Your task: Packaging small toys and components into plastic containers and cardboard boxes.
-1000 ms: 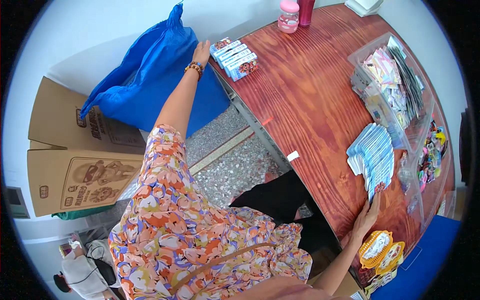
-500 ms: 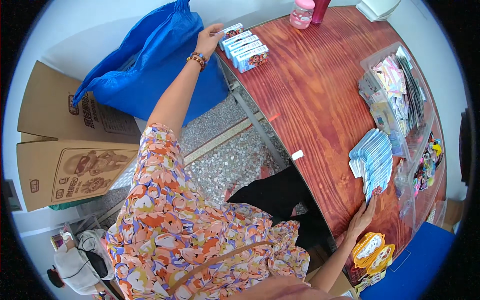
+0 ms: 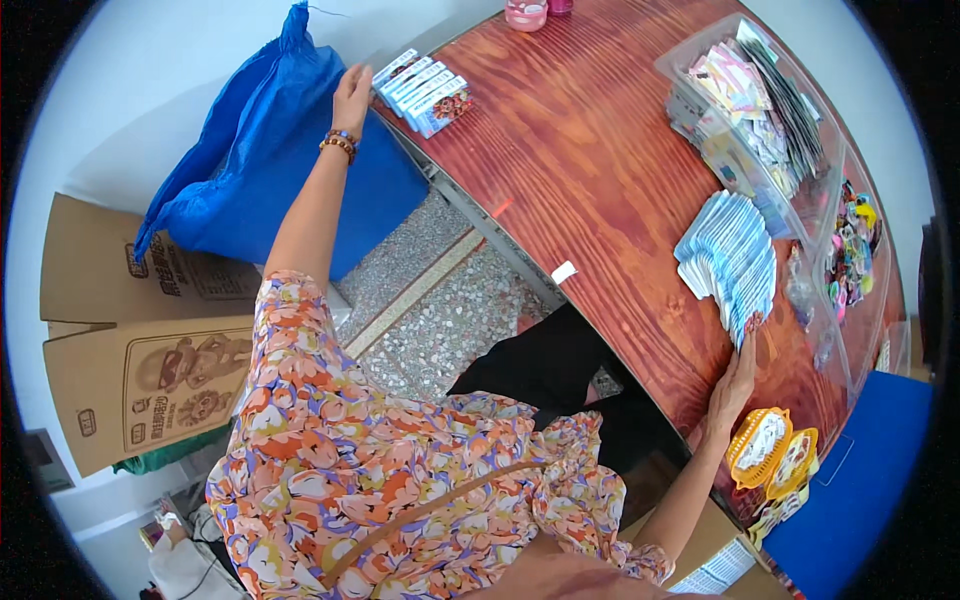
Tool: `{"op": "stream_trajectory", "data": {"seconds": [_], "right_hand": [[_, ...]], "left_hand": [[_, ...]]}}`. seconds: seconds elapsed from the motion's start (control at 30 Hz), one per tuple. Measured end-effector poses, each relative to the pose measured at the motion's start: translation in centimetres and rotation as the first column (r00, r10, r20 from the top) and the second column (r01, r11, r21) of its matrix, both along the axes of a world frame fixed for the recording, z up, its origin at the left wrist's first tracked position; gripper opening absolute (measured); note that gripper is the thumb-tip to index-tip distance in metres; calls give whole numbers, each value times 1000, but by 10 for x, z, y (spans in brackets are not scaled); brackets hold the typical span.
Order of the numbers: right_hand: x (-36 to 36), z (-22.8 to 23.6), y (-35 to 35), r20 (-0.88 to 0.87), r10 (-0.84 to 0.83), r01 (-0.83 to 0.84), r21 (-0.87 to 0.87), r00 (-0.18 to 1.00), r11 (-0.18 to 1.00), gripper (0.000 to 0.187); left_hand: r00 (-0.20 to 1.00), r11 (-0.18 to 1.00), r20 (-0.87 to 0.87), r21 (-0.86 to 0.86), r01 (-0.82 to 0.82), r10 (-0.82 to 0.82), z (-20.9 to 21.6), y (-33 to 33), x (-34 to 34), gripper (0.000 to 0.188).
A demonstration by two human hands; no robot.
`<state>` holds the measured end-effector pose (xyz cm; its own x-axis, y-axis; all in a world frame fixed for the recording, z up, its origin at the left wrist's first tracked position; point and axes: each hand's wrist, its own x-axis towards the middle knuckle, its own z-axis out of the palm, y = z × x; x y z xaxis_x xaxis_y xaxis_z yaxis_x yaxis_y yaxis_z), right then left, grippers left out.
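Note:
At the far left corner of the table, my left hand (image 3: 351, 98) is beside a row of several small white-and-blue boxes (image 3: 432, 98). Its fingers point up and away, close to the row's left end, and nothing shows in them. On the right, my right hand (image 3: 733, 388) lies with fingers stretched out, their tips touching the near end of a fanned stack of flat light-blue packets (image 3: 735, 255). The packets overlap one another on the reddish wooden table (image 3: 560, 150).
A blue woven sack (image 3: 290, 150) stands left of the table, by an open cardboard carton (image 3: 150, 390). Clear plastic bins (image 3: 700, 130) of packets and small colourful items line the right side. Yellow baskets (image 3: 757, 447) sit near my right forearm. A pink-lidded jar (image 3: 526, 14) is at the back.
The whole view has shifted. My left hand has moved from the row's far end to its left side, and the boxes stand closer together. My right hand stays at the packets.

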<state>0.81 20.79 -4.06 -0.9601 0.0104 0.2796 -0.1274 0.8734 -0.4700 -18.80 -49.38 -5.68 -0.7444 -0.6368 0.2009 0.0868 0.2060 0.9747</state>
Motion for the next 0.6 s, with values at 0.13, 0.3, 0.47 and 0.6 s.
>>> {"op": "stream_trajectory", "data": {"seconds": [0.13, 0.3, 0.47, 0.6], "right_hand": [[-7, -6, 6, -13, 39, -41, -126, 999, 991, 39], [1, -6, 1, -90, -316, 285, -252, 944, 925, 33], [21, 6, -31, -345, -285, 178, -310, 894, 934, 36], [50, 39, -63, -321, 130, -73, 183, 938, 980, 44]], "left_hand": [[961, 564, -57, -800, -206, 270, 12, -38, 12, 35], [950, 678, -300, -681, -277, 87, 63, 135, 60, 42], [509, 513, 91, 278, 812, -856, 94, 333, 126, 42], [270, 47, -199, 721, 692, -942, 65, 442, 158, 51]]}}
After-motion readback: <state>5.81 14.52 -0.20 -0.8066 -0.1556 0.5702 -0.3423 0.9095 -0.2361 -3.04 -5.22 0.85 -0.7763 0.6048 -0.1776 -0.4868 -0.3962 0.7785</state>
